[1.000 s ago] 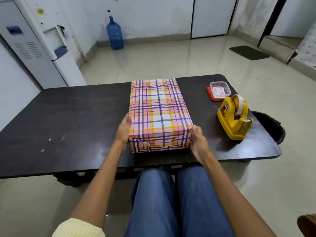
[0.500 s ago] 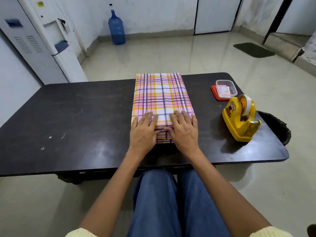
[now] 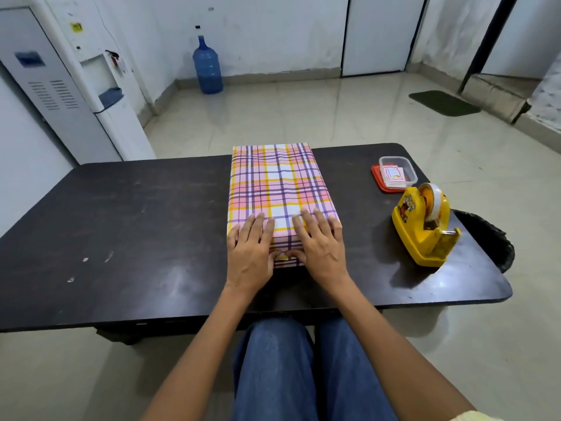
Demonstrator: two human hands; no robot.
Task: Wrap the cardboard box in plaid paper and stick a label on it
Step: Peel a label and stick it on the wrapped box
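Pink, yellow and purple plaid box (image 3: 277, 183), black table (image 3: 136, 226), yellow tape dispenser (image 3: 423, 227), blue bottle (image 3: 208, 68).

The left hand (image 3: 250, 253) and right hand (image 3: 321, 247) lie side by side on the near end of the box (image 3: 279, 183), on the table (image 3: 136, 223). Right of the grip stands the tape dispenser (image 3: 425, 226) — a tub (image 3: 397, 173) behind it.

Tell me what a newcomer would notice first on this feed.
The pink, yellow and purple plaid-wrapped box stands out, lying lengthwise in the middle of the dark table. The left hand and right hand press flat on its near end, thumbs meeting at the front edge. To the right sit a yellow tape dispenser and, behind it, a small clear container on a red lid.
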